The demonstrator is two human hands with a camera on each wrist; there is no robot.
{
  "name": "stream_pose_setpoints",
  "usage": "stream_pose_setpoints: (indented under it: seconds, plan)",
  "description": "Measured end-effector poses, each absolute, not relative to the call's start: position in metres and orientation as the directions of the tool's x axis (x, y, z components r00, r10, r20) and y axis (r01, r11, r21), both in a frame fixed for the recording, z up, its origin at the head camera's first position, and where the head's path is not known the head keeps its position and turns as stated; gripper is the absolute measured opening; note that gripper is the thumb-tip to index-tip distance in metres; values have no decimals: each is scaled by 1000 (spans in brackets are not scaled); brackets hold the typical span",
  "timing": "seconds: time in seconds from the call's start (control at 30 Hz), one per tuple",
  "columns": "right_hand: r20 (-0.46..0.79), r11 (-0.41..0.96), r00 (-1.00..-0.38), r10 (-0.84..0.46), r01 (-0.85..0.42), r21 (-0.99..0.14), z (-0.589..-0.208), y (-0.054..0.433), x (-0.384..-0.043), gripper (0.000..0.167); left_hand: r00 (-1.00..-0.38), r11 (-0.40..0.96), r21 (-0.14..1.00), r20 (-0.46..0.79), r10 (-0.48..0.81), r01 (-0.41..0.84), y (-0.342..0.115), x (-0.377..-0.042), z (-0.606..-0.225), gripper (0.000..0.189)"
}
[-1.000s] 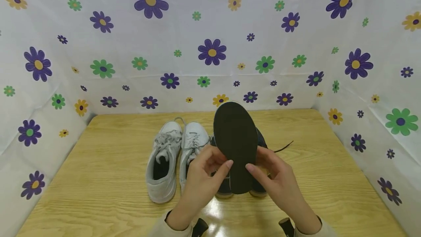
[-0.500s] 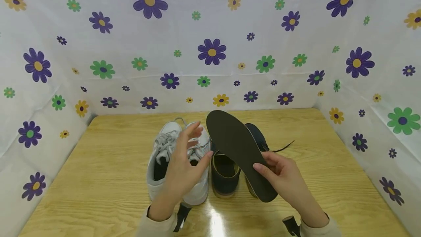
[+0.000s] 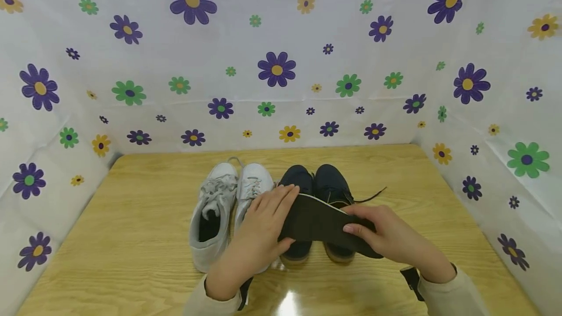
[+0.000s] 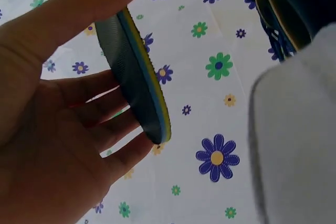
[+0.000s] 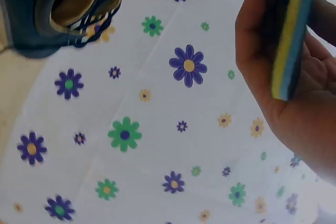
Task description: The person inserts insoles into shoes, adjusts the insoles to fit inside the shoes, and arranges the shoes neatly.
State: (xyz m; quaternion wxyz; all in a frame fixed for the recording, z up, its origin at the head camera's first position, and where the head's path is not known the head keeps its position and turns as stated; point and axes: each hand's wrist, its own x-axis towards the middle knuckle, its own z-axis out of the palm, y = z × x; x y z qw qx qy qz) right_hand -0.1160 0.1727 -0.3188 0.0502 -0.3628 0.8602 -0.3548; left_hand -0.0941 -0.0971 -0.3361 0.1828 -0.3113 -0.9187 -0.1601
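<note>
A black insole (image 3: 318, 221), slanting across the head view, is held between both hands above a pair of dark shoes (image 3: 330, 179). My left hand (image 3: 259, 228) holds its left end, fingers on one face and thumb on the other. At the opposite end, my right hand (image 3: 388, 235) pinches the insole between thumb and fingers. The left wrist view shows the insole (image 4: 139, 77) edge-on, with blue and yellow layers and the fingertips against its face. In the right wrist view, the insole's striped edge (image 5: 290, 35) stands in the hand. The insole partly hides the dark shoes.
White sneakers (image 3: 212, 223) stand side by side left of the dark shoes, one partly behind my left hand. A loose black lace (image 3: 371, 198) trails right across the wooden table (image 3: 439, 208). Flower-printed white cloth (image 3: 246, 38) walls the back and sides.
The insole has swung from upright to slanting nearly sideways and come lower. My left hand let go of it, moved left, and now holds its other end; the right hand kept its hold.
</note>
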Motion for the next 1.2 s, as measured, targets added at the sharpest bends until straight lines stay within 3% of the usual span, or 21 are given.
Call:
stream_pose_setpoints:
  seconds: [0.1,0.23,0.33,0.47,0.6,0.73,0.87,1.0,1.1,1.2]
  plan:
    - [260,614,-744,-616,-660,-432,-319,166,-111,32,-741,759,169,427,518,628,-93,-93,-337,94]
    - [413,746,-716,-563,-655,-119,-325,147,-100,70,-742,767,113,374,556,632,-89,-95,-333,88]
    - [447,759,-689,-570,-650,-33,-331,132,-96,93,-718,745,68,335,610,664,-87,-99,-327,84]
    - [469,765,-673,-572,-643,11,-334,121,-97,97,-655,687,12,317,686,726,-82,-106,-317,77]
    - [485,745,-660,-574,-666,-25,-333,121,-103,88,-586,624,-28,317,746,781,-79,-115,-309,67]
    - [474,719,-695,-541,-674,-167,-328,130,-111,69,-546,567,17,298,783,823,-74,-131,-304,55]
    - [410,724,-787,-461,-601,-338,-319,142,-122,51,-609,596,128,205,766,793,-67,-153,-296,61]
    - [275,757,-908,-316,-416,-504,-316,161,-132,46,-713,703,117,98,694,701,-57,-170,-285,76]
    - [184,781,-964,-193,-265,-566,-316,177,-134,47,-762,760,59,28,647,647,-48,-181,-281,67]
    - [133,800,-983,-129,-182,-572,-318,189,-129,44,-755,757,35,-64,653,652,-34,-190,-286,44]
